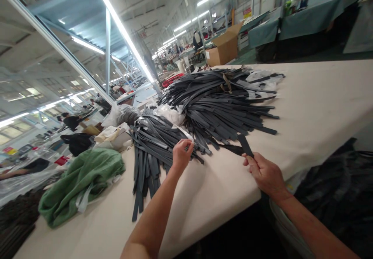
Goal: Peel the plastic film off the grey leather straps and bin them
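Two large heaps of dark grey strips lie on the pale covered table: a bigger heap (215, 107) at the back and a smaller heap (151, 142) nearer on the left. My right hand (266, 173) pinches the end of a dark strip (245, 145) near the table's front edge. Over the right edge of the smaller heap is my left hand (182, 154), its fingers curled together beside a white strip (183, 132); what they hold, if anything, is too small to name.
A green cloth (84, 181) lies on the table (314, 107) at the left. White plastic (171, 114) sits between the heaps. Behind the table stands an open cardboard box (225, 47). Dark material (338, 189) is piled below the right edge. People work in the background.
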Tool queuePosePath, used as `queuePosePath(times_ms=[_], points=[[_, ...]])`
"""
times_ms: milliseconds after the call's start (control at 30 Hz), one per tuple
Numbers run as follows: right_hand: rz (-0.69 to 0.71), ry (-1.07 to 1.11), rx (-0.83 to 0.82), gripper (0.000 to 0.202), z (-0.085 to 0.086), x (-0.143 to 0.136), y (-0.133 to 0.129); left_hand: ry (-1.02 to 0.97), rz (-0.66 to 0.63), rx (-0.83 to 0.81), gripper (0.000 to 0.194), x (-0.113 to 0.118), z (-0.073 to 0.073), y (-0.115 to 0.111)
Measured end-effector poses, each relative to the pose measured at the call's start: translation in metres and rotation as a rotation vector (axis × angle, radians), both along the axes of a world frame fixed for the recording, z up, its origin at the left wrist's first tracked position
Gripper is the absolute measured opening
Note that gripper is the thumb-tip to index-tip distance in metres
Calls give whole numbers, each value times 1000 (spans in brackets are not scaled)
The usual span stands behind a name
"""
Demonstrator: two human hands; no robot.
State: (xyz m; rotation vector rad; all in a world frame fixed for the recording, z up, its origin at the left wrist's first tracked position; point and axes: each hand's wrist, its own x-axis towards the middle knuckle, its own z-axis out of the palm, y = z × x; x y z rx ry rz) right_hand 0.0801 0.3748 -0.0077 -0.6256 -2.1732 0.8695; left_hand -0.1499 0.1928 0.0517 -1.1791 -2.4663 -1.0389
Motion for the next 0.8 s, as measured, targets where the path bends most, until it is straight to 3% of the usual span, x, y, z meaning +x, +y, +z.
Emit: queuePosePath(times_ms=[100, 167, 300, 400, 500, 633, 733, 800], points=[[46, 3, -137, 31, 10, 1, -1, 51, -105, 101, 15, 47, -5, -55], [118, 31, -329, 33, 17, 5, -12, 90, -116, 90, 13, 75, -9, -88], [434, -42, -801, 41, 28, 19, -67, 174, -68, 28, 11, 119, -15, -136], [688, -211, -1006, 47, 37, 23, -115, 271, -68, -43, 10, 139, -17, -151], [739, -261, -1049, 49, 45, 11, -142, 337, -118, -128, 11, 151, -15, -157], [702, -245, -933, 37, 50, -17, -147, 358, -237, -216, 10, 165, -13, -163], [676, -237, -815, 28, 50, -26, -144, 187, -210, -196, 4, 173, -14, -171], [682, -213, -773, 28, 51, -23, -143, -78, -93, -111, 20, 175, -16, -175]])
